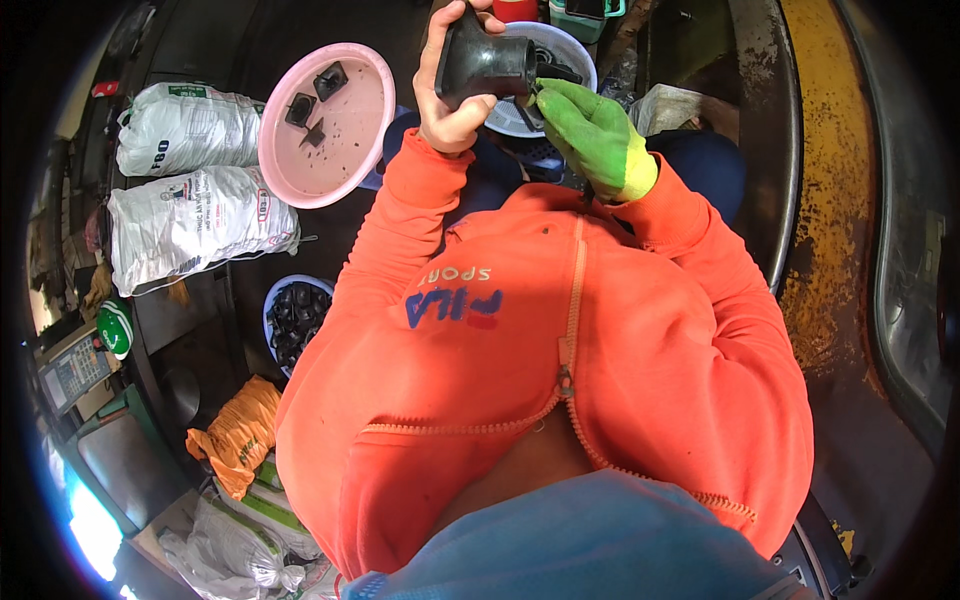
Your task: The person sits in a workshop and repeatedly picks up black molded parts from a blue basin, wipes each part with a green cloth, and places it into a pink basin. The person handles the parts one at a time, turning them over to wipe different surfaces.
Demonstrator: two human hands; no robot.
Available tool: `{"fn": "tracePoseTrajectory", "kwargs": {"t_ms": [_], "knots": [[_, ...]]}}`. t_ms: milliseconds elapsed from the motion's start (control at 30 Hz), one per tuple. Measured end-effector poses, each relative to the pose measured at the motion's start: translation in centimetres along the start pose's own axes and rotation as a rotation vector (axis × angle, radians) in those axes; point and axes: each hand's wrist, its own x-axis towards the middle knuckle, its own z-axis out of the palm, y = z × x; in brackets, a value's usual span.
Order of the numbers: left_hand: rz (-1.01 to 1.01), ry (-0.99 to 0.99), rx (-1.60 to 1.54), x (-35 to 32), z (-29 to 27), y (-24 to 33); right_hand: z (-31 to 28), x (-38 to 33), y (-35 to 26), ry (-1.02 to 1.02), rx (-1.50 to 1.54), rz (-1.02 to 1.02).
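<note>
One black flanged tube (pixel 490 68) is held crosswise, its long axis running left to right: flange in the bare left hand (pixel 450 122), mouth nearest the gloved right hand (pixel 598 138). From here I see the left fingers wrapping the flange and the right's bunched fingertips at the mouth, but cannot tell whether they pinch anything; beyond is a lavender basin (pixel 586 50).

two sacks (pixel 200 215) left of a basin (pixel 355 125), pieces (pixel 300 109) in it, another piece (pixel 490 68) between the hands (pixel 595 140)

Left hand (pixel 452 128) raised, fingers (pixel 433 52) curled; gloved right hand (pixel 598 140) alongside
</note>
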Motion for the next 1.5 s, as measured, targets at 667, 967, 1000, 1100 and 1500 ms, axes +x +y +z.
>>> {"fn": "tracePoseTrajectory", "kwargs": {"t_ms": [667, 967, 1000, 1100, 1500], "knots": [[-0.287, 1.051, -0.037, -10.1, -16.7, 4.6, -8.8, 8.7, 6.6, -0.212, 0.841, 0.485], [-1.726, 1.201, 1.187, -42.5, -23.3, 9.4, -12.3, 7.6, 12.9, 0.067, 0.509, 0.655], [-1.949, 0.786, 1.444, -45.4, -22.7, 10.0, -12.6, 7.8, 13.1, 0.028, 0.522, 0.649], [-2.100, 0.927, 1.202, -50.0, -22.0, 10.4, -13.3, 8.3, 13.4, 0.003, 0.504, 0.741], [-0.304, 2.549, 0.241, -59.4, -39.2, 23.4, -13.1, 8.2, 12.4, -0.059, 0.478, 0.753]]}}
